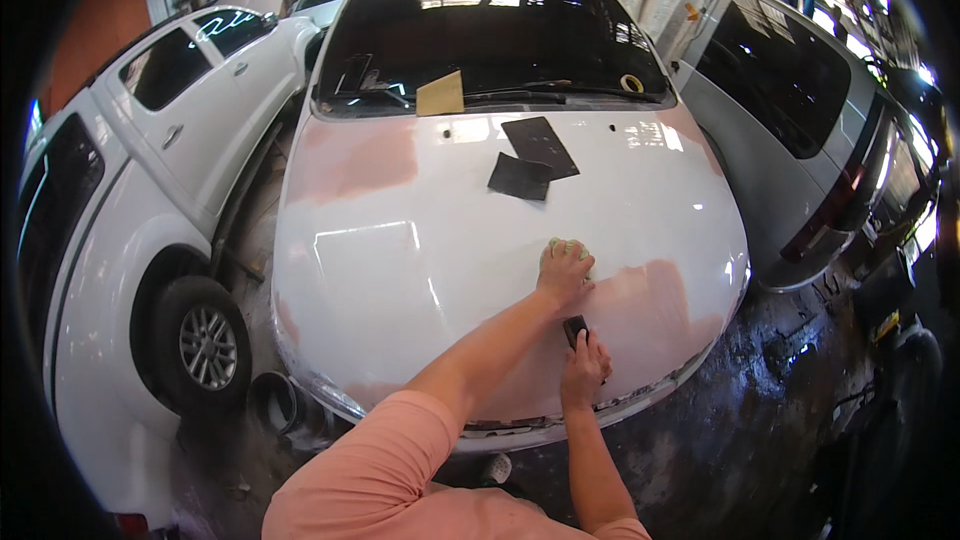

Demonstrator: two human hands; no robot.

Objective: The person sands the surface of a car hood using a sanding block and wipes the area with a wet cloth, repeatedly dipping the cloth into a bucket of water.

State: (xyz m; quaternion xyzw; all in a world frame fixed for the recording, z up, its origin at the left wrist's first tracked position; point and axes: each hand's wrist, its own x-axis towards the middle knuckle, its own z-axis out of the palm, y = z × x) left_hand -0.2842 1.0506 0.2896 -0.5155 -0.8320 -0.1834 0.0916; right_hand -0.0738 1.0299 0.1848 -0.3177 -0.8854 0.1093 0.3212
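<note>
- Garage crowded with parked vehicles; a white car bonnet with pinkish filler patches fills the centre.
- Left hand, centre frame, presses flat on a soft green cloth, fingers spread rather than clenched.
- Right hand, just below, pinches a small dark sanding block against the bonnet; it looks light, stiff, best held by its sides.
- Two dark abrasive sheets lie higher up.

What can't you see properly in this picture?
- The cloth: the left hand lies over most of it, so its shape is hidden.
- The dark block: the right hand covers its lower part.
- The hood front edge: hidden behind the person's arms and shoulder.
- The windshield: too dark and full of reflections to see inside the car.
- The picture's corners: black from the fisheye rim.
</note>
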